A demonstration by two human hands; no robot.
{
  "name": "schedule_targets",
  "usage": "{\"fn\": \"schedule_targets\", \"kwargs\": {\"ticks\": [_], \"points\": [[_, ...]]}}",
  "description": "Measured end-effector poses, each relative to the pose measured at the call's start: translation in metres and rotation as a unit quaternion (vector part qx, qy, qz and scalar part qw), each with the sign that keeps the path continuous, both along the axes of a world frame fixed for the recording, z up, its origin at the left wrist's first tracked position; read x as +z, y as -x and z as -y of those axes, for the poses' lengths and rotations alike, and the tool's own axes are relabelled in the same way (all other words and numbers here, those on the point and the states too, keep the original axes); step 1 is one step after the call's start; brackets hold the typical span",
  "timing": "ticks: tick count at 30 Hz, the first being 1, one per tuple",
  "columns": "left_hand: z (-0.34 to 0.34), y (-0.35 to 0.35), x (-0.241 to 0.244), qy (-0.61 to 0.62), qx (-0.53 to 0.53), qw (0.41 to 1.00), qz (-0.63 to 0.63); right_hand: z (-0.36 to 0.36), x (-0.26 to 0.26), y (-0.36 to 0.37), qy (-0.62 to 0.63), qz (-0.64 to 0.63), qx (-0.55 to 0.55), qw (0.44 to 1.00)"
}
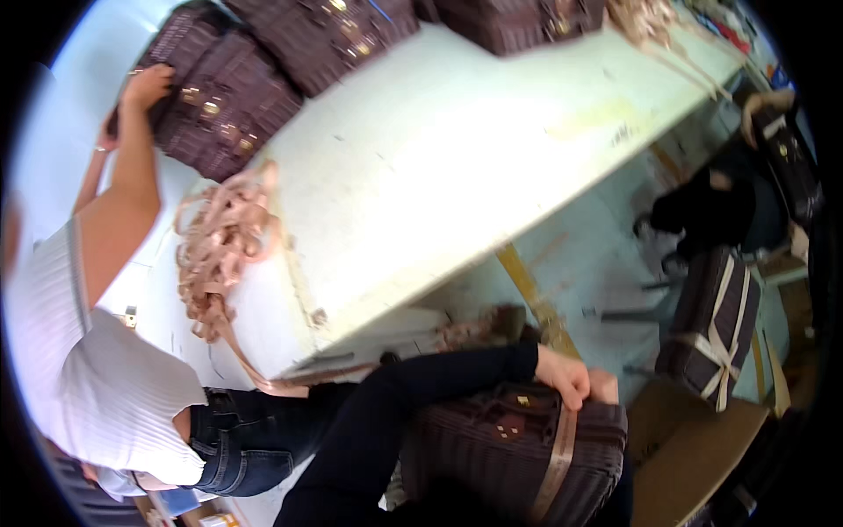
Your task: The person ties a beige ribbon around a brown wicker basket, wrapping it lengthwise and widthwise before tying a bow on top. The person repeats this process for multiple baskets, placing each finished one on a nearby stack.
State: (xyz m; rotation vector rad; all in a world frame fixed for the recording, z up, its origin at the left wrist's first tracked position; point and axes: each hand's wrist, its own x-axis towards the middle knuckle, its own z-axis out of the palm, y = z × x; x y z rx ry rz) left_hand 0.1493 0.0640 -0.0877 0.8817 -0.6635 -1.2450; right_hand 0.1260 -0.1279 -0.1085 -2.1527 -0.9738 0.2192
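Close in front of me is a dark brown woven wicker case [474, 448] with gold-coloured clasps and a handle. A pale pink satin ribbon [558, 458] bearing print runs across its side, up to its top edge. There my left hand [562, 374], in a black sleeve, pinches the ribbon. Just beyond it, at the case's corner, my right hand [602, 387] shows only in part. Its fingers are mostly hidden, so I cannot tell what it grips.
A white table [421, 178] bears several wicker cases [224, 99] and a ribbon heap [224, 244]. At left, a person in a white top [125, 402] reaches to a case. A ribbon-tied case [711, 329] is at right, near a cardboard box [691, 454] and another person's hand [764, 109].
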Motion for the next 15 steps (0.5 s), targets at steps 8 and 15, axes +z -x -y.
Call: {"fn": "schedule_targets", "kwargs": {"ticks": [8,15], "points": [[-0.027,0.016,-0.018,-0.046,0.011,0.999,0.025,-0.015,0.046,0.038,-0.159,-0.120,-0.144,0.969],[-0.032,0.009,-0.006,-0.153,0.067,0.975,0.144,-0.003,0.020,0.027,-0.265,-0.147,-0.118,0.946]]}}
